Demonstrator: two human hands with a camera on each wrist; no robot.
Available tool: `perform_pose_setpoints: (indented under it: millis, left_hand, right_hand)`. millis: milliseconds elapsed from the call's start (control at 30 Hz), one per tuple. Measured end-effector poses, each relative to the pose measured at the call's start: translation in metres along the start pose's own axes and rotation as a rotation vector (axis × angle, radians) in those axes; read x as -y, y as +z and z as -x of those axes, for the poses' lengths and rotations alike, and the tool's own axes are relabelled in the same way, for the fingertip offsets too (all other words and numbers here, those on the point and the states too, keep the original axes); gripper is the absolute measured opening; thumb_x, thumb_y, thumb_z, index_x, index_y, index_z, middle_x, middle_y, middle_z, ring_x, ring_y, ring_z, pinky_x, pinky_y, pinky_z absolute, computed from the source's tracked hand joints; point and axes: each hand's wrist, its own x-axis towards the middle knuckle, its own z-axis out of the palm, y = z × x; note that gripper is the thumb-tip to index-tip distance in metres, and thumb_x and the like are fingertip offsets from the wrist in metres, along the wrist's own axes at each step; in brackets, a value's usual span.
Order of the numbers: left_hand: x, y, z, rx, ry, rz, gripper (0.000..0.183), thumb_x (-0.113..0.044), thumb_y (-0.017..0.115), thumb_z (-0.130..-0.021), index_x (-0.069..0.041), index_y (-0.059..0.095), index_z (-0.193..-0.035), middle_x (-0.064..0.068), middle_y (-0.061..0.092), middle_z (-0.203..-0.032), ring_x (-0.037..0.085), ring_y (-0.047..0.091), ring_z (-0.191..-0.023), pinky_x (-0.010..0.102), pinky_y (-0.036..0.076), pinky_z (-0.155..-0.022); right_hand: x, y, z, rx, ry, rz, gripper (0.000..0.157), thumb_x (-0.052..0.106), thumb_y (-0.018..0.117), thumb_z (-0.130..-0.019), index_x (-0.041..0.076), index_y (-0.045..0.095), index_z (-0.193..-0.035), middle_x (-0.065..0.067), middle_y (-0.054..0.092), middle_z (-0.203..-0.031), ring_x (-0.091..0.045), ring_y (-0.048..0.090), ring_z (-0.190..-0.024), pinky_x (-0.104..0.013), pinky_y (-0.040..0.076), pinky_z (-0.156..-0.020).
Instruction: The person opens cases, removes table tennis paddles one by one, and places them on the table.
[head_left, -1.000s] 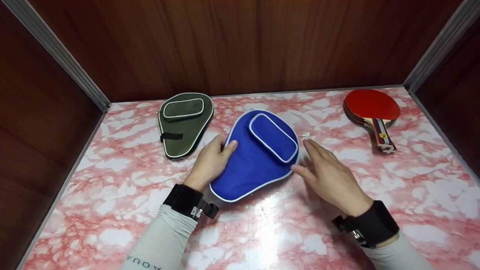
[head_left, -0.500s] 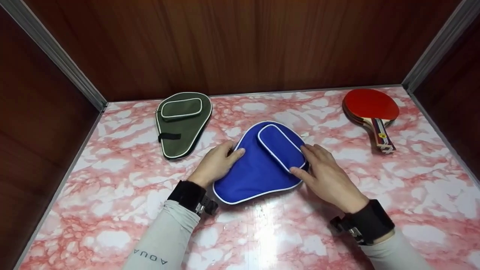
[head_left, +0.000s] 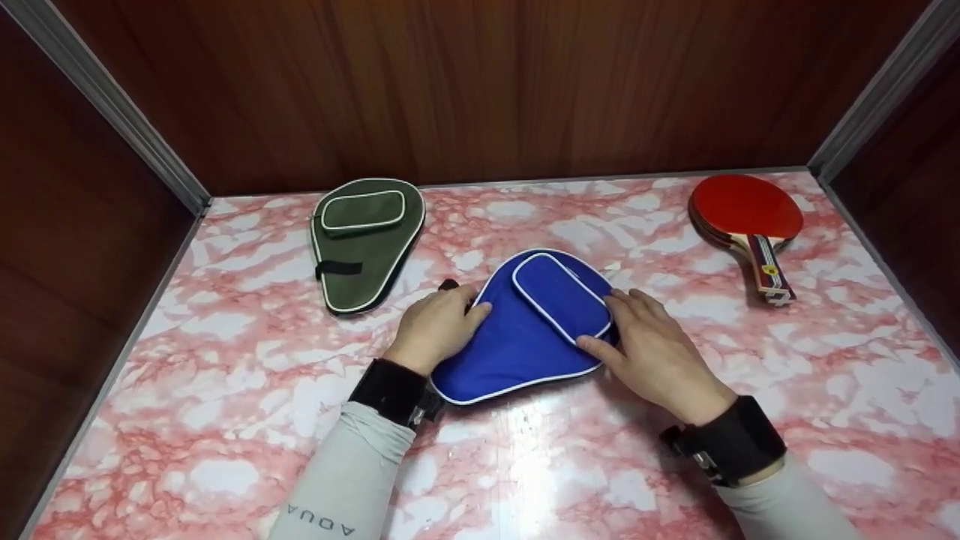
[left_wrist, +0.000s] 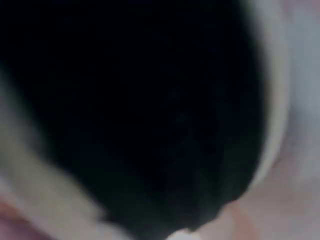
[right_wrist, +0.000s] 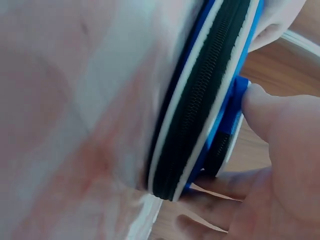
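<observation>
A blue table tennis bat case (head_left: 517,337) with white piping and a raised pocket lies angled between my hands in the head view. My left hand (head_left: 439,326) grips its left edge, thumb on top, fingers out of sight. A small black piece shows beyond the knuckles. My right hand (head_left: 660,356) holds the opposite edge, with the thumb at the pocket's corner. In the right wrist view, the thumb (right_wrist: 257,102) presses the pocket's rim and fingers touch the case's edge, where a black zipper (right_wrist: 205,85) runs. A dark, blurred surface with pale borders fills the left wrist view.
A green bat case (head_left: 367,244) with a black strap lies at the back left. Stacked table tennis bats (head_left: 746,206), red side up, lie at the back right. Dark wooden panels (head_left: 510,90) enclose the marbled table (head_left: 225,420) at the back and sides.
The blue case has come down toward the table and shifted slightly right and nearer. My right hand has closed onto its right edge. My left hand has kept its grip throughout.
</observation>
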Motion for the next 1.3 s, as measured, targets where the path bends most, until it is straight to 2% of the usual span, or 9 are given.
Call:
perform_pose_setpoints:
  millis: [167,300,400,567,700,800,1033,1167,1300]
  left_hand:
    - [-0.017,-0.007,0.011,-0.168,-0.006,-0.105,0.040,-0.037,0.074,-0.106,-0.017,0.074,-0.141,0.024,0.072,-0.128,0.046,0.070,-0.112,0.058,0.057,-0.089]
    - [-0.035,-0.009,0.018,-0.279,0.092,-0.114,0.045,-0.034,0.077,-0.104,-0.014,0.072,-0.144,0.026,0.066,-0.137,0.046,0.064,-0.119,0.059,0.057,-0.089]
    - [-0.048,-0.006,0.024,-0.306,0.182,-0.110,0.047,-0.034,0.078,-0.103,-0.011,0.071,-0.144,0.025,0.063,-0.142,0.044,0.062,-0.125,0.059,0.057,-0.092]
    - [-0.061,0.004,0.030,-0.257,0.246,-0.177,0.048,-0.038,0.077,-0.104,-0.010,0.073,-0.143,0.018,0.071,-0.135,0.040,0.067,-0.120,0.056,0.058,-0.093]
    - [-0.066,0.007,0.030,-0.194,0.232,-0.226,0.049,-0.043,0.074,-0.105,-0.012,0.073,-0.143,0.014,0.073,-0.131,0.037,0.068,-0.118,0.054,0.057,-0.094]
    - [-0.067,0.006,0.028,-0.186,0.230,-0.242,0.048,-0.045,0.073,-0.106,-0.012,0.074,-0.141,0.014,0.073,-0.131,0.037,0.068,-0.118,0.054,0.056,-0.094]
    - [-0.066,0.007,0.030,-0.165,0.219,-0.280,0.046,-0.046,0.075,-0.103,-0.013,0.077,-0.135,0.012,0.071,-0.133,0.037,0.066,-0.119,0.053,0.055,-0.093]
    - [-0.066,0.008,0.031,-0.177,0.223,-0.308,0.047,-0.046,0.080,-0.099,-0.014,0.078,-0.133,0.013,0.070,-0.132,0.036,0.066,-0.118,0.052,0.054,-0.092]
    - [-0.067,0.008,0.031,-0.176,0.236,-0.332,0.050,-0.047,0.083,-0.096,-0.015,0.077,-0.134,0.012,0.069,-0.133,0.035,0.065,-0.119,0.051,0.054,-0.092]
  right_hand:
    - [0.003,-0.002,-0.003,0.012,0.006,0.044,0.092,0.059,0.065,-0.107,-0.011,0.043,-0.162,-0.036,0.045,-0.164,-0.054,0.034,-0.157,-0.068,0.024,-0.127]
    - [0.004,-0.002,-0.004,-0.005,0.004,0.068,0.092,0.059,0.067,-0.106,-0.012,0.045,-0.160,-0.037,0.049,-0.159,-0.054,0.040,-0.153,-0.069,0.028,-0.126]
    - [0.007,0.001,-0.005,-0.042,-0.009,0.085,0.089,0.057,0.069,-0.105,-0.013,0.050,-0.156,-0.036,0.054,-0.154,-0.053,0.045,-0.149,-0.068,0.031,-0.124]
    - [0.015,0.009,-0.006,-0.153,-0.034,0.152,0.081,0.053,0.072,-0.105,-0.017,0.059,-0.142,-0.036,0.061,-0.140,-0.051,0.055,-0.137,-0.063,0.039,-0.120]
    - [0.021,0.012,-0.008,-0.243,-0.062,0.223,0.077,0.052,0.075,-0.103,-0.020,0.064,-0.129,-0.034,0.064,-0.123,-0.050,0.060,-0.121,-0.062,0.045,-0.112]
    - [0.023,0.010,-0.011,-0.277,-0.087,0.268,0.078,0.053,0.076,-0.102,-0.021,0.065,-0.122,-0.033,0.063,-0.114,-0.050,0.060,-0.114,-0.061,0.047,-0.108]
    - [0.022,-0.005,-0.020,-0.164,-0.070,0.237,0.072,0.056,0.070,-0.105,-0.015,0.068,-0.113,-0.030,0.061,-0.110,-0.050,0.058,-0.115,-0.064,0.044,-0.108]
    - [0.015,-0.013,-0.044,-0.089,-0.069,0.143,0.070,0.050,0.070,-0.107,-0.011,0.063,-0.139,-0.033,0.058,-0.137,-0.052,0.052,-0.135,-0.068,0.039,-0.116]
    - [0.006,-0.012,-0.068,0.020,-0.103,0.029,0.078,0.046,0.070,-0.108,0.009,0.041,-0.170,-0.029,0.040,-0.167,-0.051,0.038,-0.154,-0.070,0.032,-0.123]
